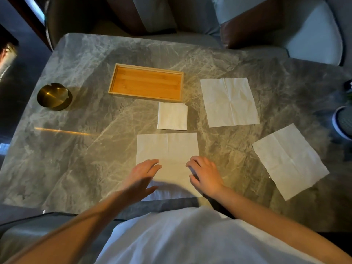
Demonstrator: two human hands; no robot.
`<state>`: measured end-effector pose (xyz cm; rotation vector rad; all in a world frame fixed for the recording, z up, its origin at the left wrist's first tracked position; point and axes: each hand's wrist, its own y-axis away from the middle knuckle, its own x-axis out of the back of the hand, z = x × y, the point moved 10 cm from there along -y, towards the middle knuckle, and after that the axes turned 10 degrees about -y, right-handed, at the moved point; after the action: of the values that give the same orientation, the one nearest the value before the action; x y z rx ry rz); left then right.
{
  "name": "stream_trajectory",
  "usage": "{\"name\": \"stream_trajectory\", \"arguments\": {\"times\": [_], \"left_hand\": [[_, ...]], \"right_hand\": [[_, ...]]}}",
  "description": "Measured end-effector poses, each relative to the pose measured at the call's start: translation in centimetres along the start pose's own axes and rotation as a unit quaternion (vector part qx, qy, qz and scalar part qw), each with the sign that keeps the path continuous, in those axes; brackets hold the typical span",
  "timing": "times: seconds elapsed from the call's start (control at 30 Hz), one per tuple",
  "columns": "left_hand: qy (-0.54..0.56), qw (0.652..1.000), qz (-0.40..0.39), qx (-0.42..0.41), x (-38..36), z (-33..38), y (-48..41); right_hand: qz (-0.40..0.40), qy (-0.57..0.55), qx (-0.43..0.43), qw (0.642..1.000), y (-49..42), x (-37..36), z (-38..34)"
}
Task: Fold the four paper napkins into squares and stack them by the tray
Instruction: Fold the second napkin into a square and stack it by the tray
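Observation:
An empty wooden tray (114, 79) lies on the grey marble table. Just in front of its right end sits one napkin folded into a small square (172, 116). Right in front of me an unfolded white napkin (167, 149) lies flat. My left hand (143, 173) rests on its left part with the fingers stretched out. My right hand (204, 173) sits on its right edge, fingers bent with the tips down on the paper. Two more unfolded napkins lie flat: one to the right of the tray (229, 101), one at the near right (289, 161), turned at an angle.
A round brass ashtray (54, 96) stands at the table's left side. Chairs with cushions (312, 35) stand beyond the far edge. A shoe (342, 121) shows at the right edge of the view. The table's near edge runs just under my wrists.

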<state>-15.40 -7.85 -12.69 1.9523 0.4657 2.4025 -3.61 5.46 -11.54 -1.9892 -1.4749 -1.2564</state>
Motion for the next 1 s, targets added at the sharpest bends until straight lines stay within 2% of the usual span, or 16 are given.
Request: {"name": "stream_trajectory", "arguments": {"times": [0.17,0.33,0.53,0.77,1.0], "left_hand": [[-0.005,1.0,0.02,-0.003,0.1,0.3,0.5],[0.004,0.999,0.037,0.004,0.4,-0.3,2.6],[-0.01,0.999,0.018,0.044,-0.4,-0.9,3.8],[-0.003,0.998,-0.003,0.064,-0.7,-1.1,3.8],[0.071,0.979,0.105,0.159,1.8,-2.7,3.2]], "right_hand": [[0.015,0.003,0.012,1.0,1.7,0.2,0.1],[-0.015,0.026,0.019,0.999,3.9,-0.9,0.9],[0.036,-0.011,-0.004,0.999,2.6,0.4,1.1],[0.042,-0.15,-0.02,0.988,1.4,2.4,1.2],[0.023,-0.165,0.001,0.986,1.9,3.1,1.2]]}}
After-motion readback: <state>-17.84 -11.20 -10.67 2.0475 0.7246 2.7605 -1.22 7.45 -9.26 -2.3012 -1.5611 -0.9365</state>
